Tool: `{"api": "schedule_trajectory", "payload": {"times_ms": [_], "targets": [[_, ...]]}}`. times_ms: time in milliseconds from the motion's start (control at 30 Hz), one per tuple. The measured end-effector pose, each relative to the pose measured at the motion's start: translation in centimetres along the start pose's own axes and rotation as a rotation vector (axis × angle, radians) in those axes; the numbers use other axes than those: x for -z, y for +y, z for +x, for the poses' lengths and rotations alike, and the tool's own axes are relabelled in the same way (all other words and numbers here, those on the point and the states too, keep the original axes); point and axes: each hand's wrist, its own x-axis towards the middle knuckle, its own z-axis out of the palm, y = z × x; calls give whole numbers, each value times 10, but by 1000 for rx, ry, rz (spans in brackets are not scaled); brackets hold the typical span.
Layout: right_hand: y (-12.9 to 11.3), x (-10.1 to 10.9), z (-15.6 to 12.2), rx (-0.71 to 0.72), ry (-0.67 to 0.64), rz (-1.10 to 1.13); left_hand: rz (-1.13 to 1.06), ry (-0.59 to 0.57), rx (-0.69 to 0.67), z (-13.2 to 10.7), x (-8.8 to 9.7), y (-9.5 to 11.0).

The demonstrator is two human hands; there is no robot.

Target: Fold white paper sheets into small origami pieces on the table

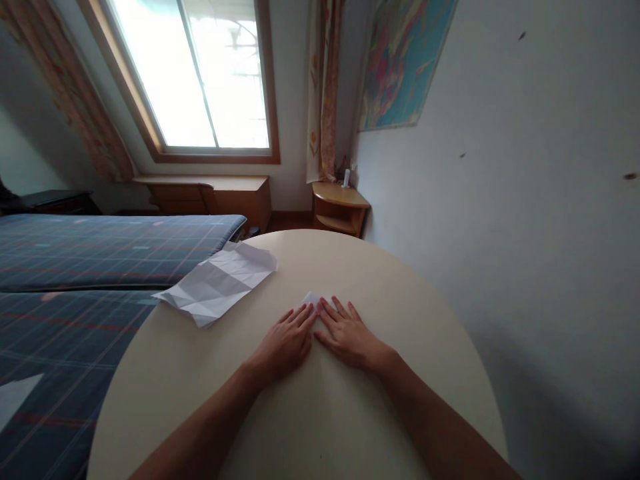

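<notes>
A small piece of folded white paper (312,297) lies on the round cream table (320,413), mostly covered by my fingers. My left hand (290,339) rests flat with its fingers stretched over the paper's left side. From the right, my right hand (347,332) presses down on it too, fingers spread and thumb pointing inward. The fingertips of both hands meet near the paper's middle. How the paper is folded under them is hidden. To the left lies a larger creased white sheet (220,280), apart from both hands.
A bed with a blue plaid cover (90,253) stands against the table's left side, with another white paper (17,397) on it. The white wall (525,220) runs along the right. Beyond the table are a corner shelf (341,195) and a wooden desk (225,187) under the window.
</notes>
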Motion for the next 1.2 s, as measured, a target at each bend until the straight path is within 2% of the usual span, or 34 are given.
{"api": "schedule_trajectory", "payload": {"times_ms": [233,367,433,533,600,733,933,1067,1133,1200], "targets": [[3,-1,-3,-238,-17,-42,0,-17,25,1,2,0],[8,-2,-2,-313,101,-95,-10,-11,17,1,0,-2],[9,-1,1,-254,165,-105,-14,-9,14,1,-1,-3],[11,3,6,-35,199,-93,-29,-2,17,1,-2,-4],[12,6,8,58,212,-67,-41,-5,10,1,-1,-4],[14,9,10,71,244,-16,-10,-21,36,2,7,-2],[17,6,13,75,299,23,131,-38,242,2,27,14],[18,5,14,70,332,49,195,-58,332,2,32,19],[18,4,14,72,349,66,199,-53,332,2,32,17],[19,3,14,75,361,81,183,-26,267,1,31,14]]}}
